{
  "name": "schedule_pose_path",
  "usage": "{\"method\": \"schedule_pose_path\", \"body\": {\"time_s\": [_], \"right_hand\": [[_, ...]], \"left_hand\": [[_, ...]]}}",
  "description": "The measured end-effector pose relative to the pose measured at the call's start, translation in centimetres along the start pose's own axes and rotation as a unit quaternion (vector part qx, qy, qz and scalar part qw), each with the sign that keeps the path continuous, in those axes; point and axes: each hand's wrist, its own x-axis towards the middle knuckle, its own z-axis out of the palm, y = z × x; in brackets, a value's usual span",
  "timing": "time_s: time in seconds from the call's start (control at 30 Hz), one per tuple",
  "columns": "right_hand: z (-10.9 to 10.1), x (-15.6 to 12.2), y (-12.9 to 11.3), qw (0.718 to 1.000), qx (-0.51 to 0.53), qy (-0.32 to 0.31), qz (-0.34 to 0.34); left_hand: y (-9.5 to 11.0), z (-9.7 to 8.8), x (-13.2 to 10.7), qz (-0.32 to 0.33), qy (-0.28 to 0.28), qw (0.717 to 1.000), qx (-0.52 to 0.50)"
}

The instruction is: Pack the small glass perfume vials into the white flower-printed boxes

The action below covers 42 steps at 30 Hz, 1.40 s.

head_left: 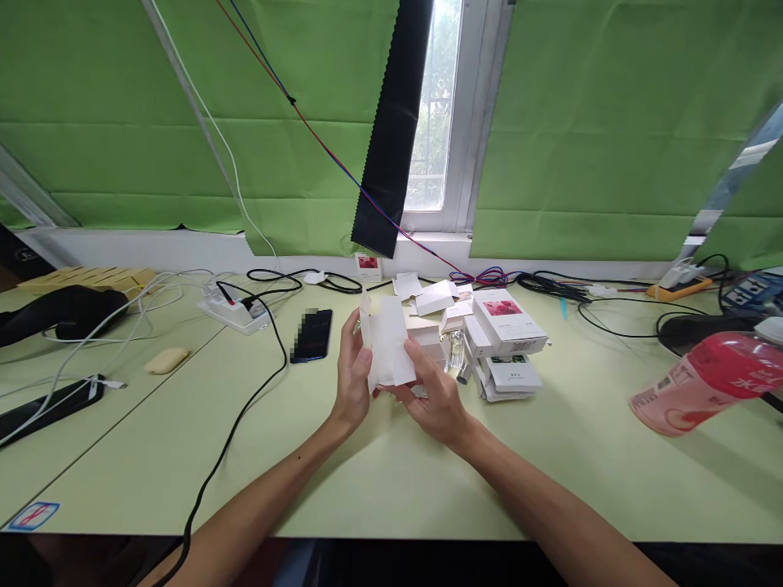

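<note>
Head view: half-curled left hand (353,371) and right hand (435,393) are pinching a white rectangular paper-like piece (387,336) between them, long axis pointing forward.

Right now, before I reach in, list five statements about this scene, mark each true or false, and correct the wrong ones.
1. The left hand and right hand both hold white paper-like packaging. True.
2. The phone lies to the right of both hands. False: the black rectangular phone lies to their left.
3. A white cardboard box with a red picture lies to the right of the hands. True.
4. The window coverings are red. False: the fabric coverings are green.
5. A pink-labelled plastic bottle is on the table's right side. True.
</note>
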Motion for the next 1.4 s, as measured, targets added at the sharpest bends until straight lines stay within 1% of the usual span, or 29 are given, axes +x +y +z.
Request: {"method": "schedule_pose_path", "body": {"time_s": [0.07, 0.2, 0.33, 0.63, 0.8, 1.03, 1.13, 1.23, 1.4], "right_hand": [[0.0, 0.0, 0.0, 1.000, 0.013, -0.006, 0.000], [-0.1, 0.1, -0.1, 0.999, 0.039, -0.019, 0.006], [-0.2, 0.3, -0.1, 0.999, 0.024, -0.025, 0.006], [-0.4, 0.6, 0.0, 0.998, -0.004, -0.058, 0.003], [-0.7, 1.0, -0.2, 0.998, 0.011, -0.065, -0.011], [-0.6, 0.7, 0.1, 0.997, 0.025, -0.072, 0.000], [-0.6, 0.6, 0.1, 0.997, 0.043, -0.070, -0.010], [-0.7, 0.8, 0.1, 0.996, 0.038, -0.076, -0.019], [-0.9, 0.8, 0.1, 0.996, 0.022, -0.089, -0.009]], "left_hand": [[0.1, 0.1, 0.0, -0.016, -0.007, 1.000, -0.020], [0.1, 0.1, 0.0, -0.028, -0.009, 0.999, -0.040], [0.1, 0.1, -0.1, -0.037, -0.011, 0.998, -0.044], [0.4, 0.2, 0.0, -0.062, -0.002, 0.996, -0.059], [0.7, 0.4, 0.1, -0.053, 0.015, 0.997, -0.049], [0.7, 0.4, 0.1, -0.067, 0.006, 0.996, -0.062], [0.8, 0.5, 0.2, -0.065, 0.004, 0.996, -0.062], [0.9, 0.5, 0.2, -0.064, 0.005, 0.996, -0.059], [1.0, 0.5, 0.2, -0.074, 0.011, 0.996, -0.058]]}}
